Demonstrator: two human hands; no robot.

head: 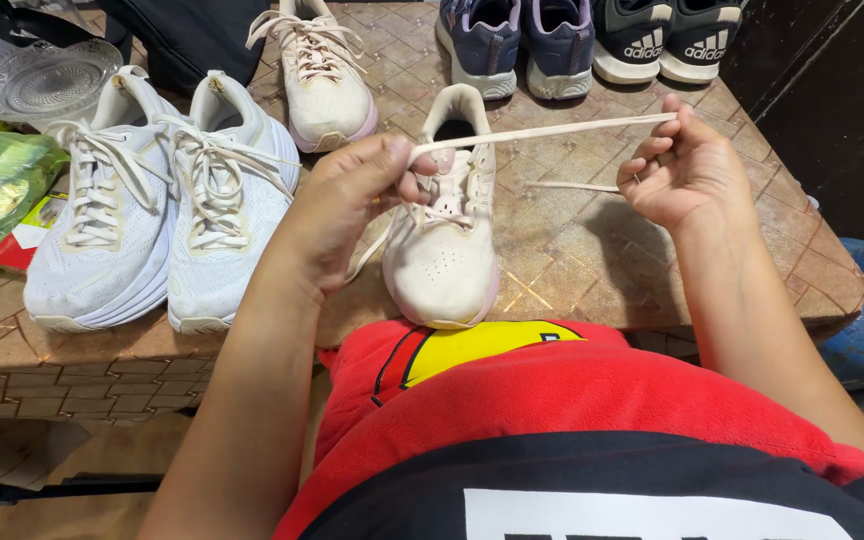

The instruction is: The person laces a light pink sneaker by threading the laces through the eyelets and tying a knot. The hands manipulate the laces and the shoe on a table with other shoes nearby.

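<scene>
Tiled tabletop (pixel 592 250) carries a cream sneaker (pixel 444 250) just beyond both hands. Left hand (pixel 347 205) pinches one end of its flat cream shoelace (pixel 552 130) taut; right hand (pixel 687 170), fingers curled, grips the other. White sneakers (pixel 162 210) sit left.

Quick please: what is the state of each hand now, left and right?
Left hand: closed, fingers pinching the lace above the shoe.
Right hand: closed, pinching the other end of the lace.
</scene>
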